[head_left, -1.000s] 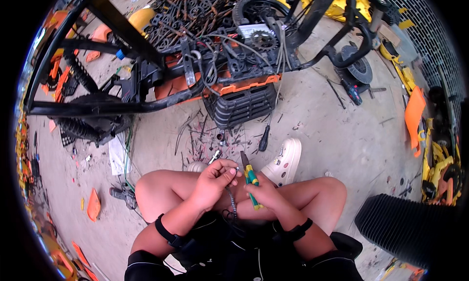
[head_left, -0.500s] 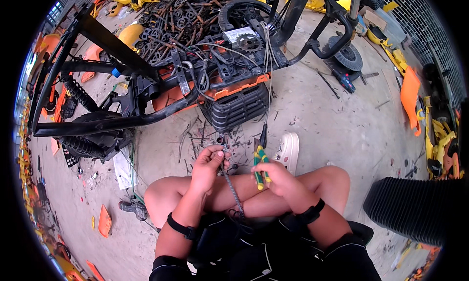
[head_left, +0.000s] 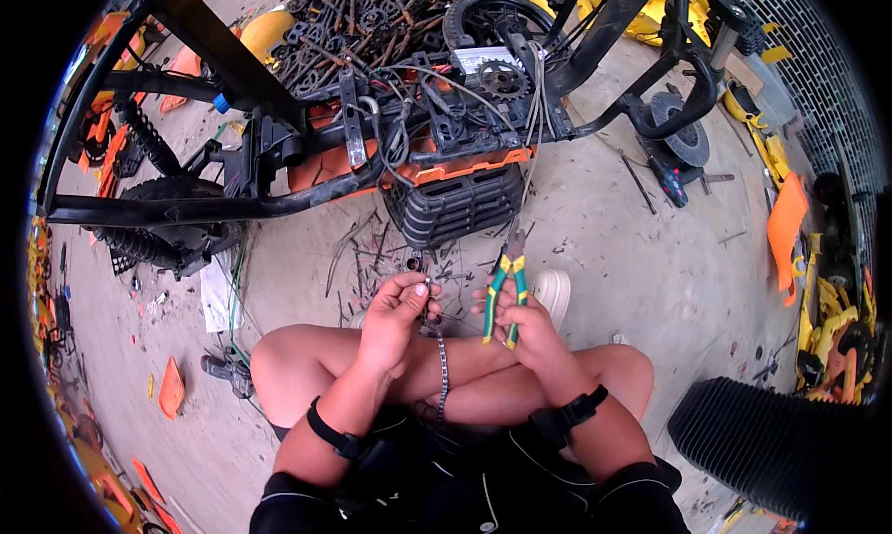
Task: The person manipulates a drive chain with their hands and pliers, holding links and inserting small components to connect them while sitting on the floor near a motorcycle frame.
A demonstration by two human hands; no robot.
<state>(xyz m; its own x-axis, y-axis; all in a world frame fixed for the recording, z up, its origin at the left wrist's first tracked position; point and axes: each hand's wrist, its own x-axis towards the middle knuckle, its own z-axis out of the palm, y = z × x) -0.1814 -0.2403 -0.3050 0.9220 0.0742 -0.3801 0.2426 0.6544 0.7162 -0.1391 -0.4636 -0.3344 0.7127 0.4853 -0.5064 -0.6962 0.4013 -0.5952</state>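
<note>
My left hand [head_left: 395,319] is closed in a pinch above my crossed legs. It grips the upper end of a grey, dark-banded strand [head_left: 443,367], which hangs down across my shin; whether it is linked like a chain or braided like a cable I cannot tell. My right hand [head_left: 528,328] holds a pair of pliers [head_left: 503,294] with green and yellow handles. The dark jaws point up and away from me, toward the frame, and the handles stand spread apart. The pliers are clear of the strand.
Ahead stands a black vehicle frame [head_left: 195,204] with loose cables and a ribbed black box [head_left: 462,206] under it. Rusty metal parts [head_left: 372,28] are heaped behind. A cordless drill [head_left: 671,186] lies at right, another power tool [head_left: 230,374] at left, and a ribbed black tube [head_left: 743,441] at lower right.
My right hand has raised the pliers and turned them more upright, with the handles spread apart. My left hand keeps its pinch on the strand. The whole view has shifted slightly.
</note>
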